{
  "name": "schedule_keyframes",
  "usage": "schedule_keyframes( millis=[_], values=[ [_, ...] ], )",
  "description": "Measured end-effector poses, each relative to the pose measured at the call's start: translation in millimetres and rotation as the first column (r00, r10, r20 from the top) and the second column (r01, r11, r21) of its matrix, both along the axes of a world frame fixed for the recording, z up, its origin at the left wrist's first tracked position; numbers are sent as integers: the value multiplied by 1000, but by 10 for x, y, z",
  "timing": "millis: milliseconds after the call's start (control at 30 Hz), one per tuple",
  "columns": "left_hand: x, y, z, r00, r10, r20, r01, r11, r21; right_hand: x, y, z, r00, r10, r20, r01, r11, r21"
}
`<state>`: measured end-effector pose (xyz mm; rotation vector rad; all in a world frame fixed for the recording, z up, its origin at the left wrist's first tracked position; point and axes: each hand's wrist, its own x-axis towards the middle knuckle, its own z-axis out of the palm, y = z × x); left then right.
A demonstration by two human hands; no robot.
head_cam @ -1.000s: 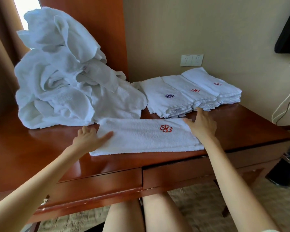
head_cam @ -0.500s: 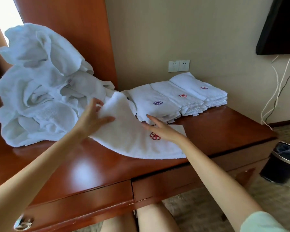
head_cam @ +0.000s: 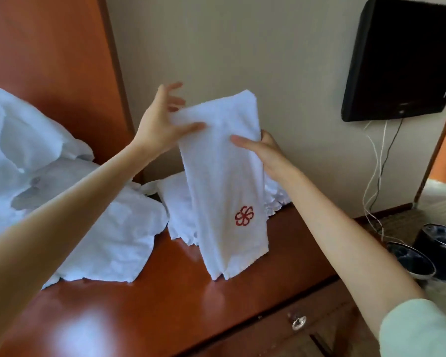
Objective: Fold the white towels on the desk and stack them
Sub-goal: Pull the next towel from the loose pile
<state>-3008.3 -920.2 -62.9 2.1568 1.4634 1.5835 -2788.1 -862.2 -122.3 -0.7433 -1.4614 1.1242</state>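
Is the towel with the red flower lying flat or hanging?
Hanging. The towel hangs as a narrow strip from the left hand and right hand, which grip its top above the desk.

bare left forearm, bare right forearm, pale mint-green sleeve at right elbow, possibly pushed up

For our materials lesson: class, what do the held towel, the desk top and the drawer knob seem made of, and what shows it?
Held towel: looks like white cotton terry, matt and nubbly, draping softly. Desk top: reddish wood or veneer, glossy varnish, with a bright reflection. Drawer knob: probably polished metal, by its silvery shine.
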Motion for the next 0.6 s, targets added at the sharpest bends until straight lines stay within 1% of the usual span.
schedule_keyframes(
  millis=[33, 67, 100, 133, 167, 200, 233, 267, 300, 367, 433, 467, 567, 600],
  values=[
    [14, 89, -151, 985, -54, 167, 69, 993, -91, 90, 52, 85, 1000, -12, -28, 12, 1000, 1],
    [41, 174, -349, 948, -80, 309, 153, 964, -219, 175, 103, 160, 999, -16, -44, 16, 1000, 1],
    [77, 247, -585, 915, -86, 394, 238, 903, -357, 252, 159, 224, 999, -19, -48, 19, 1000, 0],
    [126, 310, -834, 902, -95, 421, 311, 820, -481, 308, 213, 273, 999, -23, -43, 23, 1000, 0],
    [200, 371, -1074, 898, -127, 422, 373, 730, -573, 351, 274, 316, 999, -30, -27, 30, 1000, 5],
    [291, 441, -1288, 888, -182, 422, 431, 647, -629, 386, 350, 353, 999, -42, -4, 42, 999, 14],
    [407, 518, -1465, 870, -243, 429, 485, 577, -657, 416, 440, 385, 998, -57, 21, 56, 998, 25],
    [543, 601, -1600, 846, -297, 442, 531, 526, -664, 445, 543, 415, 997, -69, 44, 67, 997, 34],
    [681, 688, -1689, 825, -338, 452, 564, 497, -659, 473, 660, 442, 995, -76, 62, 74, 996, 39],
    [932, 901, -1741, 805, -369, 464, 593, 499, -632, 523, 925, 498, 992, -91, 84, 88, 995, 43],
    [1118, 1188, -1732, 788, -331, 520, 611, 522, -594, 566, 1217, 565, 989, -110, 100, 106, 993, 45],
    [1187, 1339, -1712, 769, -307, 560, 630, 515, -582, 585, 1379, 607, 987, -119, 110, 114, 992, 52],
    [1375, 1783, -1657, 692, -237, 682, 702, 439, -560, 630, 1921, 740, 975, -164, 150, 152, 984, 90],
    [1440, 1941, -1655, 666, -215, 714, 721, 429, -544, 646, 2123, 769, 972, -181, 153, 167, 981, 98]
  ],
)
